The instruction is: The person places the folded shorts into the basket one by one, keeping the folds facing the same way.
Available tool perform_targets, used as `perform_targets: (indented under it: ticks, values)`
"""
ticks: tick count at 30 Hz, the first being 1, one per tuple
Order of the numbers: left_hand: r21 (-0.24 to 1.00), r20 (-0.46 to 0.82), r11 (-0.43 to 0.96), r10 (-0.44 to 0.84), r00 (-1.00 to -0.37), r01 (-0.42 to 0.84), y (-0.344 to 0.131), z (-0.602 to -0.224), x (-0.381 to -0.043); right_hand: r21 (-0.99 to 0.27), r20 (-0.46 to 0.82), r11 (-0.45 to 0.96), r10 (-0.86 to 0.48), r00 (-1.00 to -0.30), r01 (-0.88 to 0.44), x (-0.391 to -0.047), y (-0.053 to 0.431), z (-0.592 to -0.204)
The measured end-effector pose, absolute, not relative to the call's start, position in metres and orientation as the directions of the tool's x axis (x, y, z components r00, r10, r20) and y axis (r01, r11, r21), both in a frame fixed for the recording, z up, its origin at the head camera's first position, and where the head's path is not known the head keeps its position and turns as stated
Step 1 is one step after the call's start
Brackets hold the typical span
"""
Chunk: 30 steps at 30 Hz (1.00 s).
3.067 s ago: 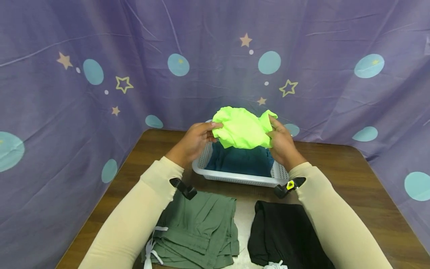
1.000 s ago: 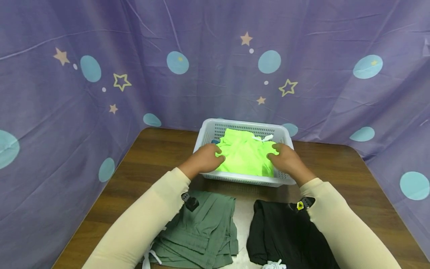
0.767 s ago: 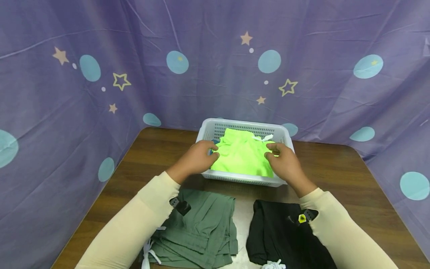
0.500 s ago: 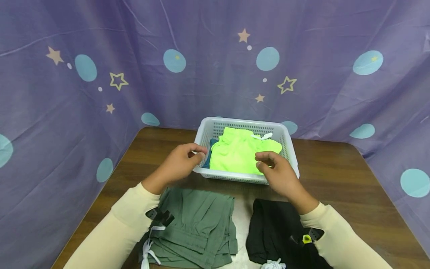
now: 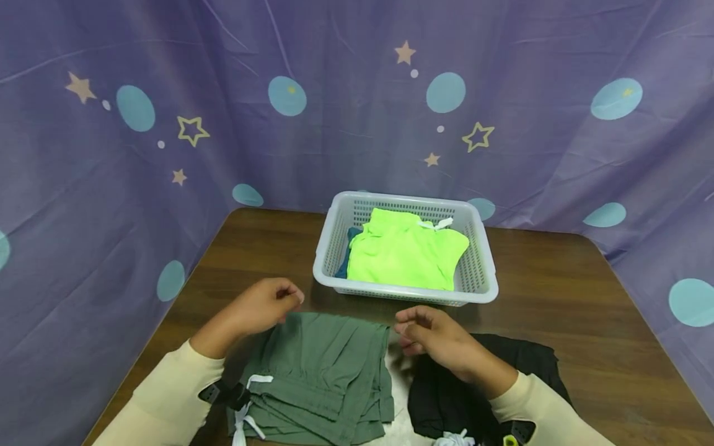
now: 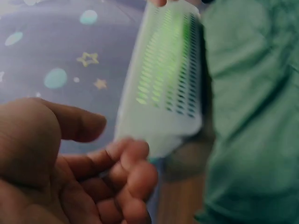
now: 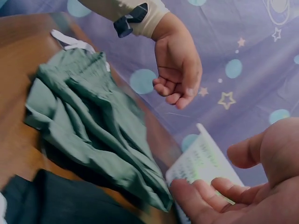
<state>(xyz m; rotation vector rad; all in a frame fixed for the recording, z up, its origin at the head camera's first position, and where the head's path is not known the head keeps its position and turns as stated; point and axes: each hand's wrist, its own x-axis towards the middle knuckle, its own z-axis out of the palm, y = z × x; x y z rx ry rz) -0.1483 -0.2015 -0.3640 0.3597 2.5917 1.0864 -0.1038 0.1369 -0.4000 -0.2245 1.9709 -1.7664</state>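
In the head view my left hand hovers at the far left corner of folded green shorts, fingers loosely curled and holding nothing. My right hand hangs between those shorts and a folded black garment, its fingers relaxed with nothing in them. Neon yellow-green shorts with a white drawstring lie spread in a white plastic basket. A strip of dark blue cloth shows beneath their left side. The left wrist view shows the left palm bare; so is the right palm in the right wrist view.
All of it stands on a brown wooden table. A purple curtain with stars and dots closes off the back and sides. White drawstrings trail from the green shorts, and a whitish cord bundle lies at the black garment's front.
Both hands lowered the yellow-green shorts into the basket over the blue cloth and let go. Since then they have drawn back toward the garments in front, the left hand also moving left.
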Motion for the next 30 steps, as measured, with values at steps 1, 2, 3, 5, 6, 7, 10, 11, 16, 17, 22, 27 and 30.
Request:
perform_targets:
  ticks: [1, 2, 3, 5, 6, 7, 10, 11, 16, 17, 22, 27, 30]
  values:
    - [0.707, -0.19, 0.701, 0.318, -0.929, 0.095, -0.205, -0.368, -0.147, -0.965, -0.259, 0.151, -0.435, -0.862, 0.214, -0.102, 0.135, -0.402]
    - [0.683, -0.191, 0.725, 0.294, -0.937, 0.088, -0.208, -0.372, -0.147, -0.96, -0.279, 0.149, -0.44, -0.853, 0.238, -0.101, 0.134, -0.404]
    - [0.659, -0.189, 0.747, 0.269, -0.944, 0.081, -0.21, -0.376, -0.146, -0.953, -0.302, 0.145, -0.444, -0.844, 0.265, -0.1, 0.133, -0.406]
    - [0.611, -0.176, 0.788, 0.227, -0.958, 0.075, -0.214, -0.384, -0.144, -0.936, -0.35, 0.134, -0.446, -0.824, 0.325, -0.098, 0.131, -0.41]
    - [0.589, -0.172, 0.805, 0.21, -0.962, 0.07, -0.216, -0.387, -0.143, -0.925, -0.376, 0.128, -0.448, -0.812, 0.357, -0.097, 0.13, -0.411]
    - [0.563, -0.17, 0.823, 0.197, -0.965, 0.069, -0.218, -0.39, -0.142, -0.913, -0.401, 0.124, -0.453, -0.796, 0.389, -0.096, 0.129, -0.413]
    - [0.493, -0.196, 0.868, 0.172, -0.965, 0.055, -0.224, -0.398, -0.139, -0.88, -0.457, 0.115, -0.466, -0.758, 0.46, -0.094, 0.127, -0.417]
    - [0.474, -0.206, 0.879, 0.17, -0.964, 0.053, -0.226, -0.4, -0.139, -0.872, -0.47, 0.116, -0.467, -0.749, 0.475, -0.094, 0.126, -0.418]
    - [0.431, -0.25, 0.9, 0.184, -0.95, 0.061, -0.231, -0.407, -0.136, -0.863, -0.483, 0.117, -0.472, -0.737, 0.491, -0.095, 0.123, -0.424]
    - [0.438, -0.253, 0.897, 0.19, -0.949, 0.063, -0.231, -0.409, -0.136, -0.864, -0.482, 0.117, -0.476, -0.736, 0.49, -0.095, 0.122, -0.425]
    - [0.512, -0.267, 0.857, 0.231, -0.936, 0.065, -0.231, -0.415, -0.135, -0.87, -0.461, 0.101, -0.514, -0.724, 0.482, -0.095, 0.117, -0.431]
    - [0.551, -0.236, 0.824, 0.302, -0.924, 0.129, -0.229, -0.419, -0.137, -0.874, -0.443, 0.083, -0.539, -0.717, 0.478, -0.095, 0.116, -0.435]
    - [0.562, -0.216, 0.812, 0.33, -0.919, 0.16, -0.226, -0.42, -0.139, -0.876, -0.437, 0.078, -0.547, -0.714, 0.476, -0.095, 0.115, -0.436]
